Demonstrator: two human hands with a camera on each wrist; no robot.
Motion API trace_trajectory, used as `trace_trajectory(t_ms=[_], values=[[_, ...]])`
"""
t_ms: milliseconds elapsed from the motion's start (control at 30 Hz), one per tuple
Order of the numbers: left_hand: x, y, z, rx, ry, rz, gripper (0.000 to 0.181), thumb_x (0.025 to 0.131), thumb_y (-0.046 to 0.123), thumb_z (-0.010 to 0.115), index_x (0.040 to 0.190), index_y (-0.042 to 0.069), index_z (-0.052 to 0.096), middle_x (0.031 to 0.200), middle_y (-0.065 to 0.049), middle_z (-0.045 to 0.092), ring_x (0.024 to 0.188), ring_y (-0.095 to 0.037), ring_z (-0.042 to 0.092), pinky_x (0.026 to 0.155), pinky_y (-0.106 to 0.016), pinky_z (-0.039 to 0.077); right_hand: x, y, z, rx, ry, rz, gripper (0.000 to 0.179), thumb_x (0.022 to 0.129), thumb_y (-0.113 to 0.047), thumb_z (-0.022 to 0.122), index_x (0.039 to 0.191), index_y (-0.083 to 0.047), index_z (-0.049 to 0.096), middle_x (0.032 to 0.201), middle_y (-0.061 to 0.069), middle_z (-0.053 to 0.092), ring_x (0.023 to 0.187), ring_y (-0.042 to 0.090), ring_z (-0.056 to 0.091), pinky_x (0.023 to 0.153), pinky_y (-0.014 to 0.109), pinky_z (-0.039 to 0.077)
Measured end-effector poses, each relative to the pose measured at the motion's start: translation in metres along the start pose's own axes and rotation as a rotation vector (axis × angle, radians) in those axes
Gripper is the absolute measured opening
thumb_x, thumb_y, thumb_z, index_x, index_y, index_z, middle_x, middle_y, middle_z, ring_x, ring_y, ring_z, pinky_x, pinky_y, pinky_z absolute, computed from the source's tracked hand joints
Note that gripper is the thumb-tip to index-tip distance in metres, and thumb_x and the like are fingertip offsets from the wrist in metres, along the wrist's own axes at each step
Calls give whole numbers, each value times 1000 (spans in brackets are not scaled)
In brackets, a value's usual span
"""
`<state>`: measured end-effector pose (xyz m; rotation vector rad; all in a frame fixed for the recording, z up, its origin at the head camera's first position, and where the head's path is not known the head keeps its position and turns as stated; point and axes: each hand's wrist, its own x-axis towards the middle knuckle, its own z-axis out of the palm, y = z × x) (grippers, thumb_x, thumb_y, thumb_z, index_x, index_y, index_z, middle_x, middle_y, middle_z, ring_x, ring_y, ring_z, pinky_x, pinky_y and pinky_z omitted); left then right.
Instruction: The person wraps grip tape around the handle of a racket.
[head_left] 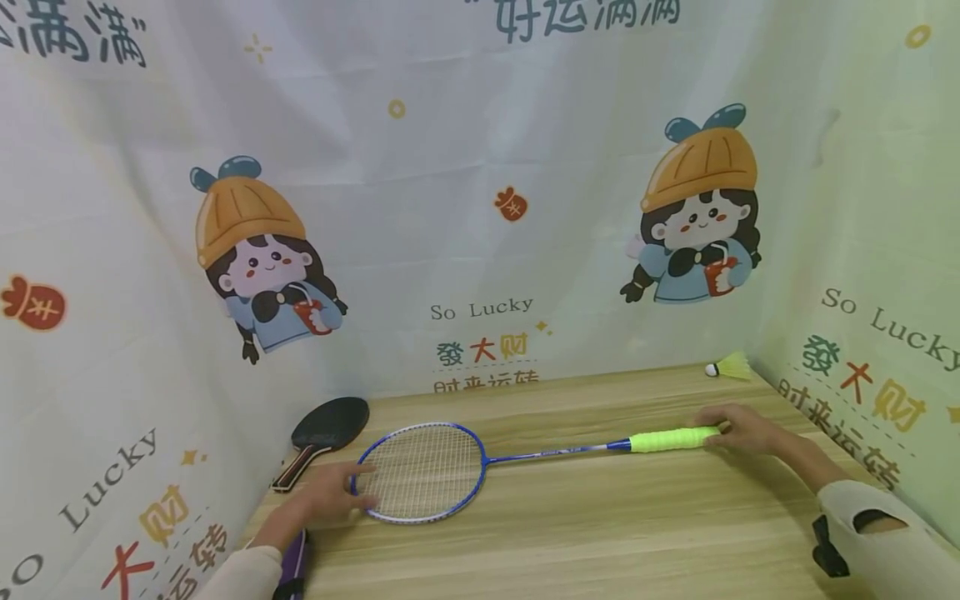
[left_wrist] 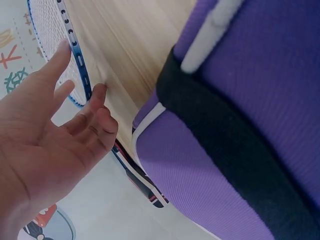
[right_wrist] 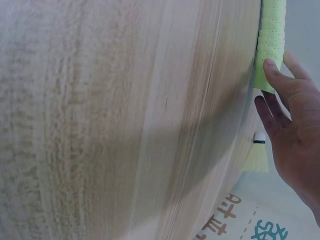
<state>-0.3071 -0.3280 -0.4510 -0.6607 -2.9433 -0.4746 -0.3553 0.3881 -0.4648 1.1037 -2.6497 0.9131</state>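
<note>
A blue-and-white badminton racket [head_left: 423, 473] lies sideways across the wooden table, its head to the left and its bright yellow-green grip [head_left: 667, 439] to the right. My left hand [head_left: 330, 492] holds the outer rim of the head, fingertips overlapping the strings. In the left wrist view the rim [left_wrist: 75, 55] passes between the digits of that hand [left_wrist: 55, 125]. At the other end, my right hand [head_left: 742, 429] pinches the butt of the grip; the right wrist view shows the thumb [right_wrist: 275, 72] on one side of the wrap and fingers behind it.
Behind my left hand lies a black table tennis bat [head_left: 330, 422]. A purple case [head_left: 295, 567] with a black band sits by my left forearm. At the back right corner rests a yellow shuttlecock [head_left: 729, 367]. Printed cloth [head_left: 480, 250] walls the table's back and sides.
</note>
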Motion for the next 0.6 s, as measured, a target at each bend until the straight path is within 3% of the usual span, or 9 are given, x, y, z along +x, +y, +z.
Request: trace_trajectory(t_ms=[200,400,500,600], values=[[0,3,-1,-30,-37,46,58,84,31,87,126,-5,70,89,-13,73,74,-13,61,73,-38,54,1,0,0,-34,47,-45,23,89,-1,78,110,7,70,111,30,70,102,7,67,74,33,60],[1,5,0,-18,-67,42,55,85,30,86,124,-5,71,111,-22,73,82,-21,65,81,-43,56,0,-1,1,-57,62,-34,26,89,-2,79,110,8,69,109,29,71,100,27,72,73,38,62],[2,6,0,-4,-75,15,52,86,29,86,123,-4,72,117,-24,72,89,-29,69,88,-50,56,0,-4,4,-86,82,21,31,90,-6,79,114,9,67,112,28,71,102,41,69,78,47,61],[4,8,-4,39,-81,-52,46,87,29,84,120,-1,74,118,-24,73,102,-40,70,94,-54,54,5,-11,6,-138,117,90,37,95,-13,76,122,9,66,120,29,69,110,50,65,87,57,57]])
